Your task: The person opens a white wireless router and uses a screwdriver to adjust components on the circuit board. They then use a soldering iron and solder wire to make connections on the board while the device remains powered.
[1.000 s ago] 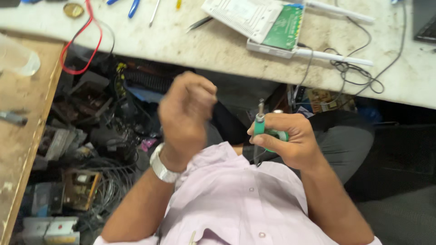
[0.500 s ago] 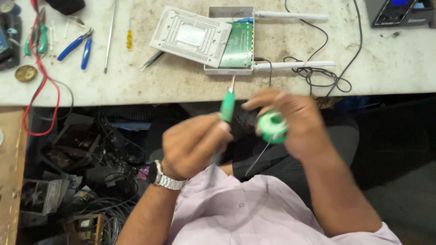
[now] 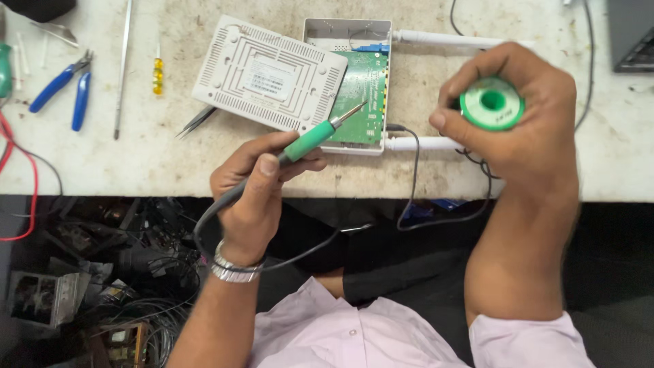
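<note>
My left hand (image 3: 255,180) grips a green-handled soldering iron (image 3: 315,138); its metal tip points up and right, over the green circuit board (image 3: 364,88) of an opened white router. My right hand (image 3: 518,116) holds a green spool of solder wire (image 3: 492,103) above the bench, to the right of the board. The router's white lid (image 3: 269,73) lies upside down to the left of the board. Two white antennas (image 3: 443,39) stick out to the right of the case. The iron's grey cord (image 3: 225,204) loops down past my wrist.
On the worn white bench (image 3: 102,163) lie blue-handled cutters (image 3: 65,88), a long metal rod (image 3: 122,65), a small yellow screwdriver (image 3: 158,71) and tweezers (image 3: 197,121). A red wire (image 3: 27,184) hangs at the left edge. Scrap electronics and cables (image 3: 88,286) fill the floor below.
My view has tilted up toward the bench. Both hands rose from my lap to the bench edge, the left bringing the iron's tip over the board, the right carrying the spool to the right.
</note>
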